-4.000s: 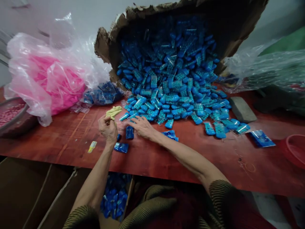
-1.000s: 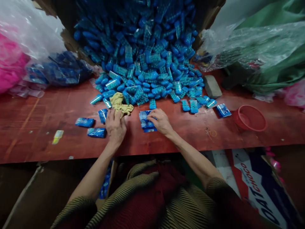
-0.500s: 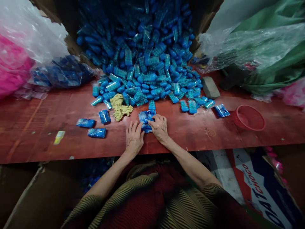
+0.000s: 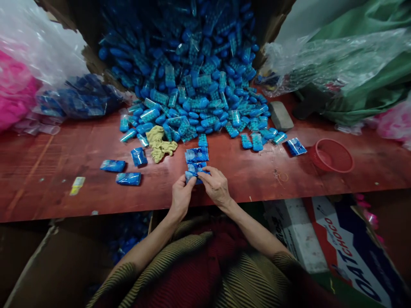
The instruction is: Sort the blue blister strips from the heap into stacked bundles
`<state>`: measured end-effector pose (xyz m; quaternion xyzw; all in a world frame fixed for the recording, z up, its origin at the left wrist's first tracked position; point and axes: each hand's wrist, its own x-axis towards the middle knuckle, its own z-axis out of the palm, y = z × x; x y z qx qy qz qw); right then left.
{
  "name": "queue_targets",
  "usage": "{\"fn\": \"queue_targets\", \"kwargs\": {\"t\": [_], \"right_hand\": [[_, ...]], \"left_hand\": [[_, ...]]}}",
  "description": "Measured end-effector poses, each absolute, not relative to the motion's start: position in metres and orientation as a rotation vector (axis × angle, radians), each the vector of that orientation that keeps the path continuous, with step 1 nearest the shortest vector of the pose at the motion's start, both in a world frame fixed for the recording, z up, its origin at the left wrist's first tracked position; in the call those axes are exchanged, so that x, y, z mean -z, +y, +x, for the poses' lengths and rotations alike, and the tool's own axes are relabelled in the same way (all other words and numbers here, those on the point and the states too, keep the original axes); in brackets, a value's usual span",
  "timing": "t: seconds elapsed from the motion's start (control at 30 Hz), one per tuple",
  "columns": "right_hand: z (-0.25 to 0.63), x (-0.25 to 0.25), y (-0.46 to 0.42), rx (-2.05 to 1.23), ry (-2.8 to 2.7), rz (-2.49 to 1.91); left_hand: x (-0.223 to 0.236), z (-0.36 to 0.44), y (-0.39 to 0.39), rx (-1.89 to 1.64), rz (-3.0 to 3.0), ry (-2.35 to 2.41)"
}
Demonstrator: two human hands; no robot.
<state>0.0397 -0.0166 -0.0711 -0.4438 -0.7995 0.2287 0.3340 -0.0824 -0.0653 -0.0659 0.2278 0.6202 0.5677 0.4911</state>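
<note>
A small blue printed wrapper is pinched at its near side by my left hand, thumb and fingers pressed together. My right hand has its thumb and fingertips closed on the same wrapper's right side. Whether anything is inside it is hidden. Just beyond my fingers lie more flat blue wrappers, and past those a clear-topped blue pack of small balls. To the left rest several plump blue packets. A crumpled yellow cloth sits ahead of my left hand.
A large heap of blue packs spills from a cardboard box onto the red table. On the right are a grey block, another blue packet and a red basket. Plastic bags flank the heap.
Both hands have drawn back toward my body and taken hold of a blue wrapper. My left hand has gone from spread fingers to a pinch. The view has shifted slightly.
</note>
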Motion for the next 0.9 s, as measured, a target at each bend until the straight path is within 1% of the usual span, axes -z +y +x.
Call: {"fn": "queue_targets", "kwargs": {"t": [0.17,0.23,0.27,0.43,0.57,0.67,0.77,0.83,0.9], "right_hand": [[0.035,0.076,-0.002,-1.509,-1.505,-1.185],[0.035,0.076,0.001,-1.704,-1.363,-1.160],[0.034,0.076,0.001,-1.724,-1.325,-1.166],[0.027,0.075,-0.006,-1.499,-1.422,-1.271],[0.020,0.073,-0.010,-1.387,-1.480,-1.323],[0.022,0.066,-0.011,-1.316,-1.540,-1.310],[0.036,0.054,-0.001,-1.207,-1.775,-1.290],[0.054,0.045,0.018,-0.987,-1.985,-1.353],[0.077,0.039,0.046,-0.581,-2.037,-1.587]], "left_hand": [[0.065,-0.083,-0.049,-1.365,0.369,1.316],[0.066,-0.082,-0.050,-1.362,0.365,1.318],[0.067,-0.081,-0.050,-1.364,0.363,1.329],[0.068,-0.079,-0.047,-1.367,0.345,1.352],[0.061,-0.081,-0.044,-1.363,0.311,1.353],[0.057,-0.085,-0.046,-1.271,0.332,1.256],[0.060,-0.091,-0.048,-1.185,0.369,1.196],[0.062,-0.093,-0.048,-1.188,0.360,1.220],[0.062,-0.094,-0.048,-1.192,0.324,1.234]]}}
